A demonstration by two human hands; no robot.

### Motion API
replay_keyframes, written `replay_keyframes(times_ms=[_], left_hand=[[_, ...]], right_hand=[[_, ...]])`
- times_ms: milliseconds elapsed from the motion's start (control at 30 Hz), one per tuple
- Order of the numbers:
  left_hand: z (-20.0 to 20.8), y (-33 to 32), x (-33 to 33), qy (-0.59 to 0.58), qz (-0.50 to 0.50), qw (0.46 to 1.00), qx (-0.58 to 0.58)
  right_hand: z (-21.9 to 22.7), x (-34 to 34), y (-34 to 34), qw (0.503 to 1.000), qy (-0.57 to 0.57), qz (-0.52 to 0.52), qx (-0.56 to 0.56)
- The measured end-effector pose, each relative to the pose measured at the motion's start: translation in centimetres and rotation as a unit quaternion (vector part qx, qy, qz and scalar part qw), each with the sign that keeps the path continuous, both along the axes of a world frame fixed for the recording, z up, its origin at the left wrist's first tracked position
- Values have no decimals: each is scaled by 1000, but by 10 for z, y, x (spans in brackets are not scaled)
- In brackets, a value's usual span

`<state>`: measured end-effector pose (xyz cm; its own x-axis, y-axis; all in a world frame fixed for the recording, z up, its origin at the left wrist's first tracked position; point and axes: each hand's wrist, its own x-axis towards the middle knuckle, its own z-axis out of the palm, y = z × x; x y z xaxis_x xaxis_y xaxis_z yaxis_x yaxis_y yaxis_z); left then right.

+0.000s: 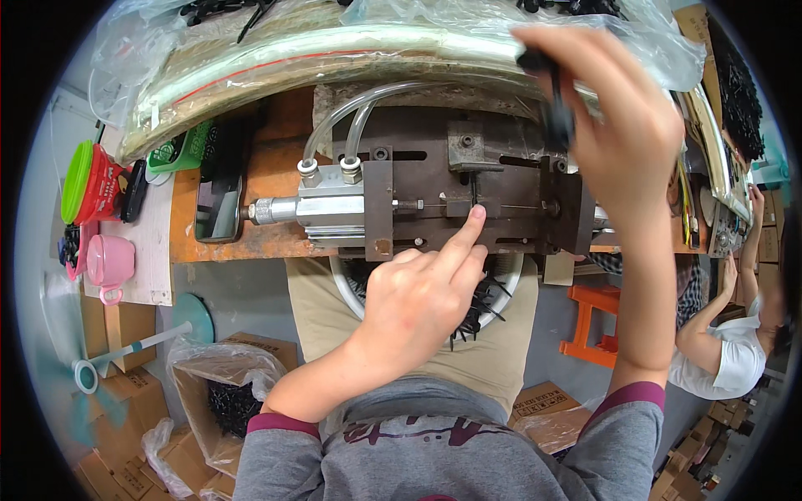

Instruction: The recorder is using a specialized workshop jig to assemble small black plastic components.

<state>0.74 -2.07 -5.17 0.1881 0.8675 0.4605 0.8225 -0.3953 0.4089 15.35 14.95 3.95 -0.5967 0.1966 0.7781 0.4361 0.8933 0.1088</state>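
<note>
My left hand [422, 288] is at the front of a dark metal fixture [518, 138]. Its index finger reaches forward and the tip touches a small black part [474, 185] in the fixture's middle; the other fingers are bent. My right hand [622, 117] is raised over the fixture's right side. Its fingers close round a dark rod-like piece [555, 108], too blurred to name exactly. A silver pneumatic cylinder [330, 204] with two clear hoses [357, 125] sits at the fixture's left end. On my lap, partly behind the left hand, a white-rimmed bowl [508, 292] holds thin black parts.
A phone [221, 204] lies left of the cylinder. Further left are a green box [182, 150], a red basket [98, 184] and a pink cup [110, 259]. A plastic-covered strip [334, 63] spans the back. An orange stool [589, 326] and another person [723, 351] are at right.
</note>
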Motion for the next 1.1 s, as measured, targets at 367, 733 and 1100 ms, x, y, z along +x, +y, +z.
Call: replay_keyframes(times_ms=[367, 733, 1100], left_hand=[[20, -5, -5, -466, -60, 882, -40], [0, -8, 0, -58, -3, 998, 21], [5, 0, 0, 35, -12, 999, 4]], right_hand=[[-53, 25, -103, 985, -26, 104, -136], [-55, 54, -106, 874, 178, 112, -437], [-45, 59, -119, 749, 340, 143, -550]])
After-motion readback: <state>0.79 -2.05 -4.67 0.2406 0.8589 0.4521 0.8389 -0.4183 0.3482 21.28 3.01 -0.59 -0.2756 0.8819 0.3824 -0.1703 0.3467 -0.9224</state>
